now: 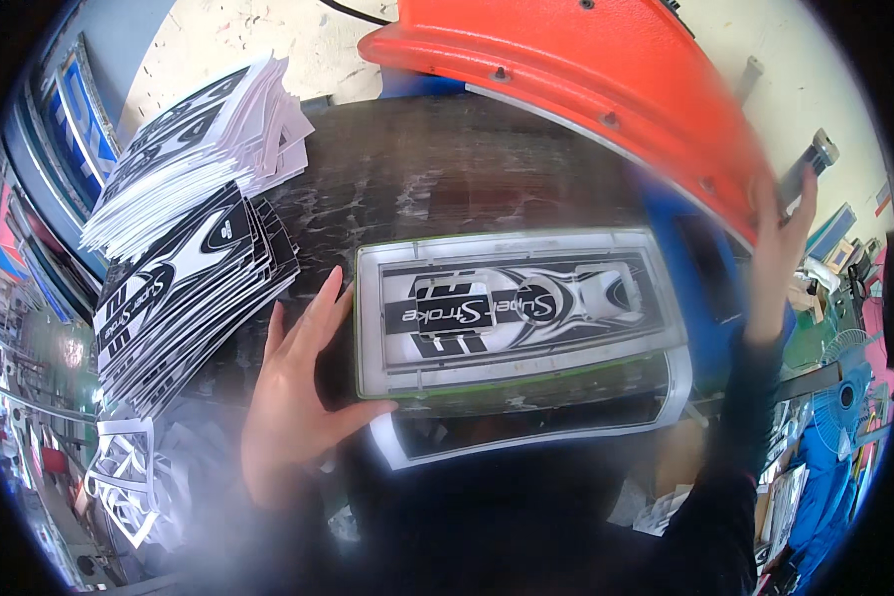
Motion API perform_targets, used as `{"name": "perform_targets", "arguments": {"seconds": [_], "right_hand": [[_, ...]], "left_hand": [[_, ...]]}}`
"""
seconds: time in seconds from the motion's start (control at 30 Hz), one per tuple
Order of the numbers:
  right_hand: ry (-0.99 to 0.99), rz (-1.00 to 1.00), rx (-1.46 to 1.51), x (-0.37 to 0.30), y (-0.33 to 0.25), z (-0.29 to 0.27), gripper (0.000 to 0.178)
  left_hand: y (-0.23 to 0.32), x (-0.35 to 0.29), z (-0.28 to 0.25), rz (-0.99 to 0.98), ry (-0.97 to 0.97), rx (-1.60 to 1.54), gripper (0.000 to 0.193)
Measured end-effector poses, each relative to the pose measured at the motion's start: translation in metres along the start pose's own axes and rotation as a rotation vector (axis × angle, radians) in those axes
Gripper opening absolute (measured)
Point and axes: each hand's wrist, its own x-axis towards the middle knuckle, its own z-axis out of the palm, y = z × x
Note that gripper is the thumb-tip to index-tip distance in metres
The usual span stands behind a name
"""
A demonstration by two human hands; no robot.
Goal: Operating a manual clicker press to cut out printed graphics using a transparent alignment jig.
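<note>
A rectangular cutting die [521, 379] with a green edge and pale inner strips lies on the dark board [407, 149]. Through its openings shows a black-and-white printed sheet [407, 457], whose white border sticks out on the near side. My left hand [303, 387] is open at the die's left end, fingers spread, thumb by the near corner. At the far right my right hand [780, 258], slightly blurred, has its fingers apart against the end of the red press arm [586, 79], beside a grey handle [815, 164].
Left of the die stands a stack of printed sheets [194, 288], with another pile [184, 159] behind it. White cut-out scraps [134, 487] hang at the near left. A blue machine part [715, 288] is under the red arm. A blue fan [844, 397] stands at right.
</note>
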Motion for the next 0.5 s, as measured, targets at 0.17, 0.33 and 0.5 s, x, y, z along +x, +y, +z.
{"name": "perform_targets", "arguments": {"seconds": [0.17, 0.33, 0.5], "right_hand": [[-0.899, -0.359, 0.348, -0.055, -0.103, -0.034, 0.06], [-0.971, -0.531, 0.31, -0.08, -0.115, -0.029, 0.062], [-0.953, -0.592, 0.305, -0.083, -0.109, -0.029, 0.06]], "left_hand": [[-0.007, 0.0, 0.0, 0.037, -0.004, 0.005, 0.116], [0.0, 0.004, 0.0, 0.054, -0.013, 0.03, 0.116], [-0.006, 0.003, 0.001, 0.023, -0.012, -0.02, 0.12]]}}
